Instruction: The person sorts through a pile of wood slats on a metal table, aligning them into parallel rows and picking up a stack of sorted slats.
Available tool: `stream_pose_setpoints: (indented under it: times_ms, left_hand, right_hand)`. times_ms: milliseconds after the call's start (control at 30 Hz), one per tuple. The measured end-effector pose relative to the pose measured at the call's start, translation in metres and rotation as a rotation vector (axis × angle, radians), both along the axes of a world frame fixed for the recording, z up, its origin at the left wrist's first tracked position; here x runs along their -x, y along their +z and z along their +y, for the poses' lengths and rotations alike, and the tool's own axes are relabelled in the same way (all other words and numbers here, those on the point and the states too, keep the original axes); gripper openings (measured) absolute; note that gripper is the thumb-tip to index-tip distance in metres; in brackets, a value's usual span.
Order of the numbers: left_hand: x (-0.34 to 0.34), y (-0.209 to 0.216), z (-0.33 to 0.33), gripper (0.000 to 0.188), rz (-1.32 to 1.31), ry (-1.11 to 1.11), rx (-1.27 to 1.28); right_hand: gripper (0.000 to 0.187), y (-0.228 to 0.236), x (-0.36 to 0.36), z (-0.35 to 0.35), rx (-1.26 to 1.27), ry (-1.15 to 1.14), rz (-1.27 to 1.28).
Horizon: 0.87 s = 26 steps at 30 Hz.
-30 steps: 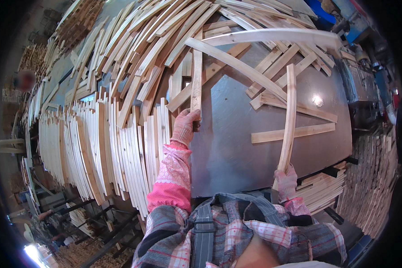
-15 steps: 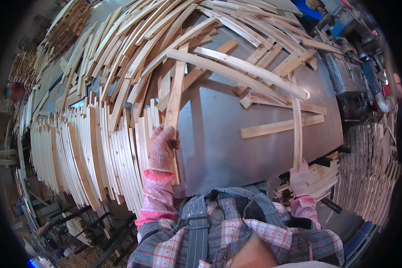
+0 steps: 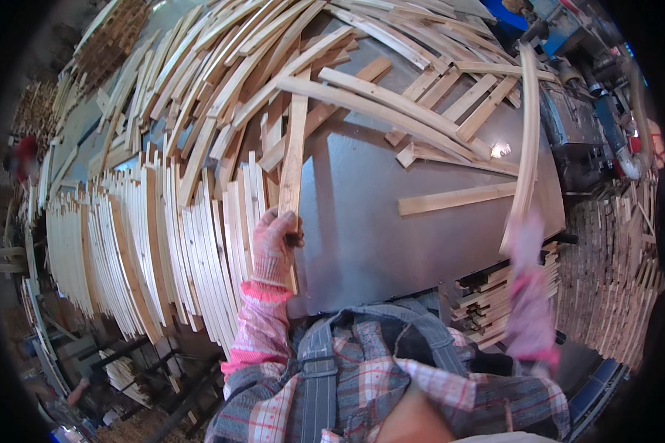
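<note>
My left hand (image 3: 275,244), in a pale pink work glove, is closed around the near end of a wooden strip (image 3: 293,155) that points away across the metal table (image 3: 347,244). Just left of it stands a dense row of upright strips (image 3: 133,251). My right hand (image 3: 526,235), gloved too and blurred by motion, grips the lower end of another long wooden strip (image 3: 527,125) over the table's right edge. Between the hands a short strip (image 3: 454,198) lies on the metal, with crossed strips (image 3: 414,114) beyond it.
Loose wooden strips (image 3: 236,66) are heaped over the far side of the table. Machinery (image 3: 580,111) stands at the right. Below it is a tall stack of strips (image 3: 606,273), and a smaller stack (image 3: 488,306) sits beside my right forearm. Dark metal framing (image 3: 170,399) is at the lower left.
My right hand has moved right and a little away with its wooden strip, which now leans over the table's right side. My left hand keeps its hold, almost in place.
</note>
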<state>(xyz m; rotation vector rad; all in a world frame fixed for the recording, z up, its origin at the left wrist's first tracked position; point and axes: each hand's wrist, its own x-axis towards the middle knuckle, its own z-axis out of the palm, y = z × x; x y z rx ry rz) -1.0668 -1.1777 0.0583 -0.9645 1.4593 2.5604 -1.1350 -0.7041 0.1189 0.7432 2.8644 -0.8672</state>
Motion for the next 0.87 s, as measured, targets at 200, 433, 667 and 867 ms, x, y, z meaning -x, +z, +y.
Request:
stream_pose_setpoints:
  times_ms: [200, 433, 667, 867]
  left_hand:
    - [-0.023, 0.077, 0.041, 0.033, 0.027, -0.056, -0.244]
    - [-0.006, 0.061, 0.100, 0.033, -0.153, -0.762, 0.221]
    - [0.018, -0.017, 0.011, 0.040, 0.002, -0.408, 1.065]
    - [0.022, -0.035, -0.025, 0.044, -0.240, -0.465, 1.283]
  right_hand:
    - [0.021, 0.073, 0.203, -0.111, 0.364, 0.419, 0.261]
    - [0.039, -0.027, 0.036, -0.218, 0.744, 0.669, -0.408]
    - [0.053, 0.006, -0.028, -0.105, 0.220, 0.785, -0.203]
    - [0.052, 0.070, -0.034, -0.061, 0.813, 0.444, -0.418]
